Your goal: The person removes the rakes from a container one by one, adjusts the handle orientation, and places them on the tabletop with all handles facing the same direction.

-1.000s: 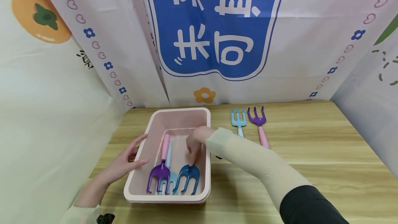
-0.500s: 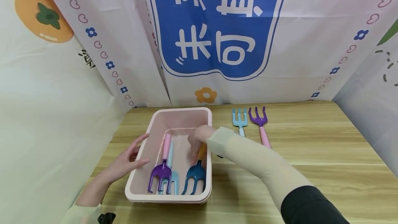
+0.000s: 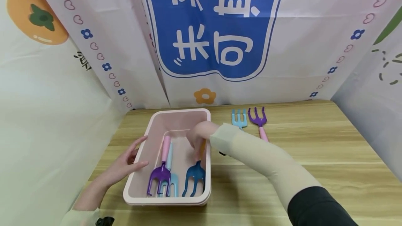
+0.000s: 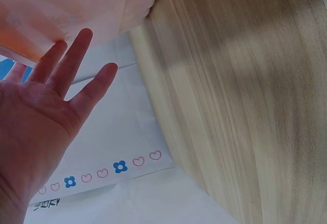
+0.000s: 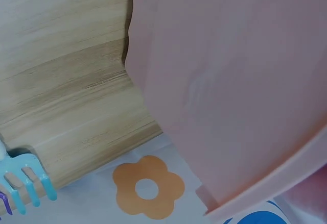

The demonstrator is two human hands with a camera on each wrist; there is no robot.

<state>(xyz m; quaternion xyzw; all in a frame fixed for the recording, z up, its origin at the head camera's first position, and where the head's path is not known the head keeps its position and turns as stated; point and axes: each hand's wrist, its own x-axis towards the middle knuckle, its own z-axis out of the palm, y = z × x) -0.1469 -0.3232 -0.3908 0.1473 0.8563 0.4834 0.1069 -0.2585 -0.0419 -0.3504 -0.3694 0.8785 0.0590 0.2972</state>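
A pale pink plastic bin (image 3: 128,189) stands on the wooden table. My left hand (image 3: 120,170) rests on its left rim, fingers spread against the outer wall and thumb over the edge; the left wrist view shows the fingers mostly straight. Inside the bin, my right hand (image 3: 198,137) reaches down and pinches a dark blue hand rake (image 3: 195,173) by its orange handle near the neck, fingertips partly hidden. Left of it lie a purple hand rake (image 3: 161,173) with a pink handle and, partly beneath that, a light blue garden fork (image 3: 172,180).
Behind my right forearm, another light blue garden fork (image 3: 239,118) and a purple hand rake (image 3: 258,118) lie on the wooden table (image 3: 314,142). Their handles are partly covered by the sleeve. A printed white cloth (image 3: 292,55) hangs behind the table.
The dark blue rake has shifted right against the bin's right wall and straightened, and its orange handle has come into view. My left hand stays on the rim.
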